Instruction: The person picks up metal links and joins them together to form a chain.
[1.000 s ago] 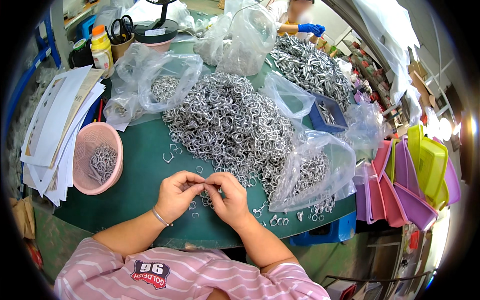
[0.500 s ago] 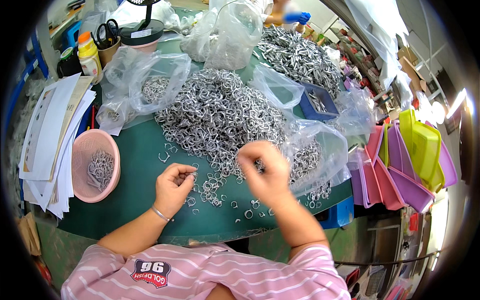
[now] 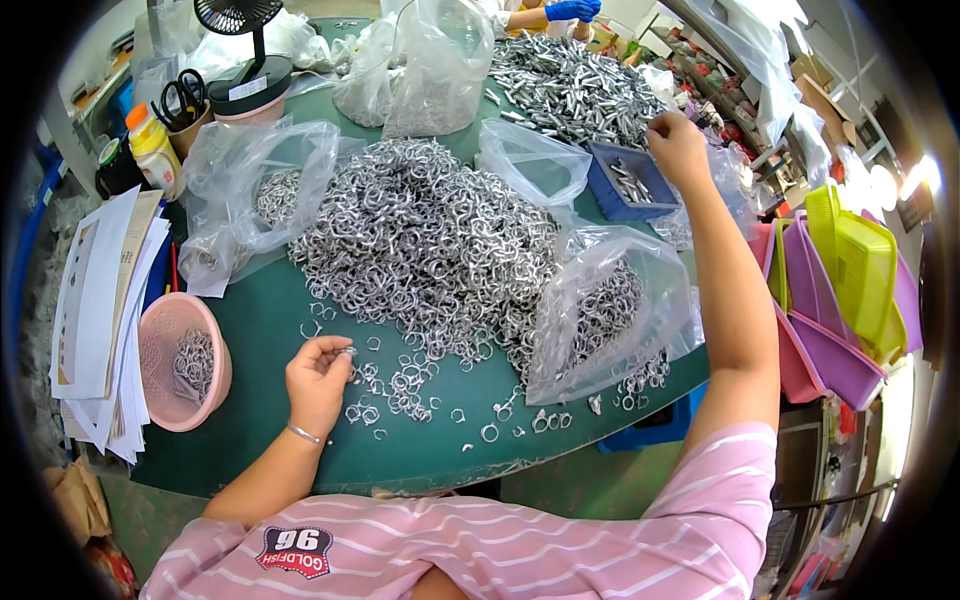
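Observation:
My left hand [image 3: 318, 382] is closed in a pinch above the near left of the table, shut on a small silver metal ring [image 3: 349, 350] that shows at the fingertips. Loose rings [image 3: 408, 388] lie just right of it, in front of a large heap of silver rings [image 3: 420, 245]. My right arm stretches far out; the right hand [image 3: 680, 150] hangs past the far right corner of a blue tray [image 3: 625, 210]. Its fingers are curled together, and whatever they hold is hidden. Slim metal pieces [image 3: 628, 182] lie in the tray.
A clear bag of rings [image 3: 650, 265] leans against the heap's right side. Behind lies a pile of metal tubes [image 3: 570, 85], near a person's blue-gloved hand [image 3: 572, 10]. On the left stand a pink basket [image 3: 150, 350] and papers [image 3: 95, 290]. Colored bins [image 3: 850, 270] are at right.
My right hand has swung from above the heap's near edge out to the far right, beyond the blue tray. My left hand keeps its pinch near the loose rings. The view has shifted slightly.

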`<state>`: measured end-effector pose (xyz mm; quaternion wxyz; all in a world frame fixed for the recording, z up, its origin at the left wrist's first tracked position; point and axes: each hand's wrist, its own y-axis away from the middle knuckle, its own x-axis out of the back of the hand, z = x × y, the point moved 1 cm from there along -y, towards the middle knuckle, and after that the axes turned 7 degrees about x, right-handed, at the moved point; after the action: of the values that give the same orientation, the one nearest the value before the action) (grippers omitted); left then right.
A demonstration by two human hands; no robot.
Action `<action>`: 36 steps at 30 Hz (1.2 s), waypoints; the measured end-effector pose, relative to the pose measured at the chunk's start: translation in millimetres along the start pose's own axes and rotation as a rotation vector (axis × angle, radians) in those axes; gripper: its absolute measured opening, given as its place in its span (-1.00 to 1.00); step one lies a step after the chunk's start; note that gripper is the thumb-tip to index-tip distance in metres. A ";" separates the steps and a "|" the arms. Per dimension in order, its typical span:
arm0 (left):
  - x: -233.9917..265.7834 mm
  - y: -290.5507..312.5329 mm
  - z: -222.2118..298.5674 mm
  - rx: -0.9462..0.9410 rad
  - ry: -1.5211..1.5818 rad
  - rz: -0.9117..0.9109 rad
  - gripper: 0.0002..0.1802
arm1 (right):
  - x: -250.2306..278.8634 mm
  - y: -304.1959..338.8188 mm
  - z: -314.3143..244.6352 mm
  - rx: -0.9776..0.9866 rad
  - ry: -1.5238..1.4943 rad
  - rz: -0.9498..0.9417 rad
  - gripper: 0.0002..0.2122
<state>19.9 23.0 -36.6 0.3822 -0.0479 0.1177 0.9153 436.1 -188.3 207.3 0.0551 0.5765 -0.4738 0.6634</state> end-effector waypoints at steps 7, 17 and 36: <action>-2.0 0.5 4.8 -0.009 -0.005 0.047 -0.86 | -114.7 -46.2 74.4 -0.166 0.060 -0.156 -0.84; -3.5 9.1 10.9 0.001 -0.061 0.085 -0.87 | -239.9 -85.4 99.4 -0.262 0.069 -0.098 -0.75; -5.5 11.1 13.3 -0.006 -0.151 0.094 -0.88 | -291.5 -101.1 124.4 -0.128 0.309 -0.192 -0.78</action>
<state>15.9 15.0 -20.8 0.3465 0.0258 0.0881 0.9335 683.4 -81.4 12.1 0.2265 0.5057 -0.4439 0.7042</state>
